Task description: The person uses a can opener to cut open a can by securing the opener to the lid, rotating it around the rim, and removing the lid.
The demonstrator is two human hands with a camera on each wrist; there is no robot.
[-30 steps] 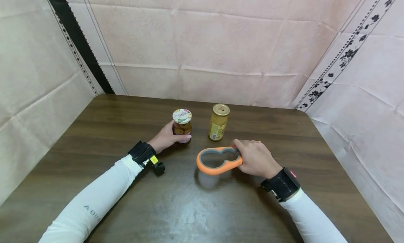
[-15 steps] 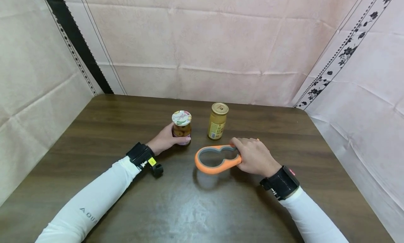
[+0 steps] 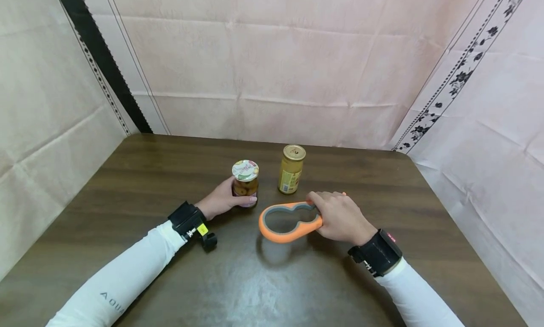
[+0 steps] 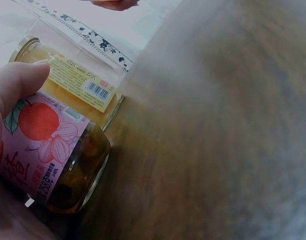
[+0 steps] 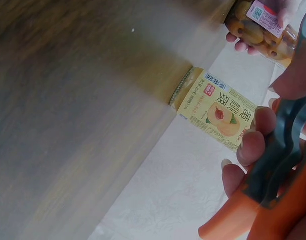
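My left hand (image 3: 220,202) grips a glass jar (image 3: 245,170) with a white patterned lid. In the left wrist view this jar's pink label (image 4: 43,145) shows red fruit, and dark round pieces sit inside. My right hand (image 3: 340,216) holds a jar opener (image 3: 284,238), orange outside with a grey scalloped inner edge. Its loop points left, above the table and in front of the second jar. That second jar (image 3: 291,170), with a gold lid and yellow label (image 5: 224,114), stands upright and apart from both hands.
The brown wooden table (image 3: 178,280) reaches back to a pale cloth wall (image 3: 272,72). Cloth also hangs at the left and right sides. Black camera bands (image 3: 189,219) are strapped on both wrists.
My left hand has brought the white-lidded jar slightly nearer to me. The right hand keeps its hold on the jar opener with little movement. The head view has shifted a little.
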